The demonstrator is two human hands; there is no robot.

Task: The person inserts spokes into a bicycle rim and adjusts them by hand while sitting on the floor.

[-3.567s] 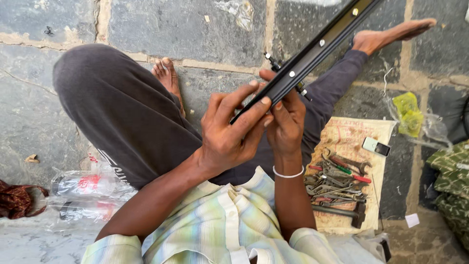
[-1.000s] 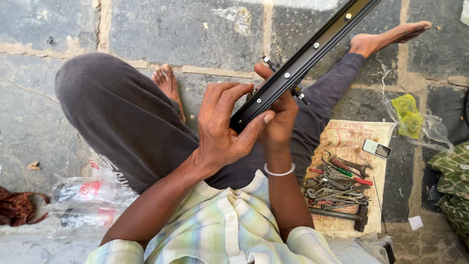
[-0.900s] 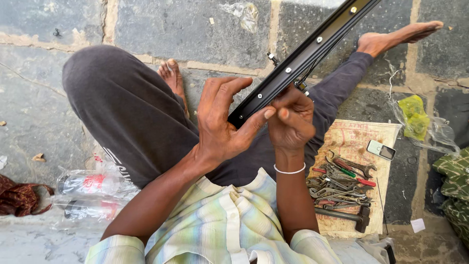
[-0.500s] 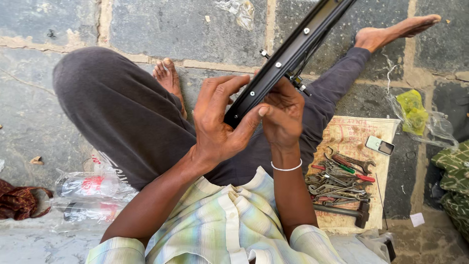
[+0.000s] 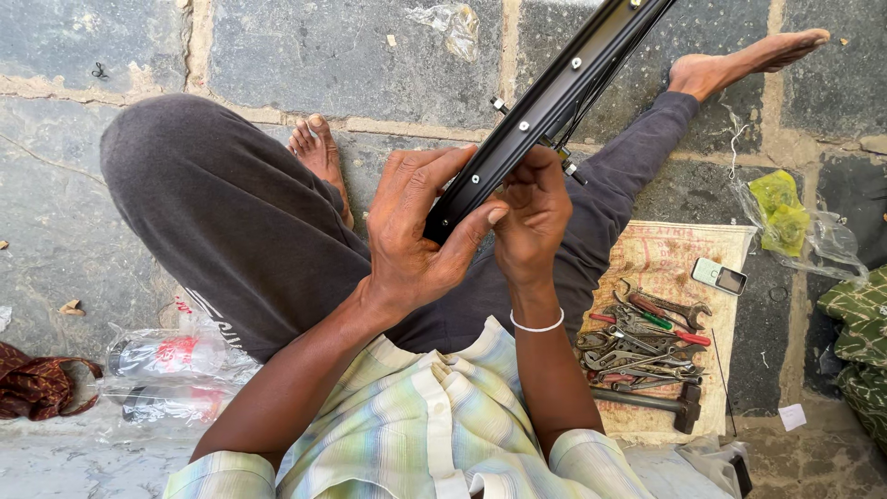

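Note:
A black bicycle wheel rim [image 5: 554, 92] with small silver spoke nipples runs diagonally from my lap up to the top right, out of frame. My left hand [image 5: 420, 236] grips the rim's near end, thumb on one side and fingers wrapped over the other. My right hand [image 5: 531, 217] is closed right beside it, fingertips pinched on a small part at the rim's inner side; what it pinches is hidden. I sit on a stone floor, left knee bent, right leg [image 5: 637, 157] stretched out.
A sack cloth [image 5: 674, 259] at my right carries a pile of spanners and screwdrivers [image 5: 642, 337], a hammer [image 5: 661, 405] and a small phone [image 5: 720, 275]. Plastic bottles [image 5: 171, 370] lie at my left, a red cloth [image 5: 37, 383] beyond them, a crumpled plastic bag [image 5: 795, 222] at right.
The rim has slid slightly through my hands and my left fingers have re-gripped it. My right hand stays pinched at the rim's inner side.

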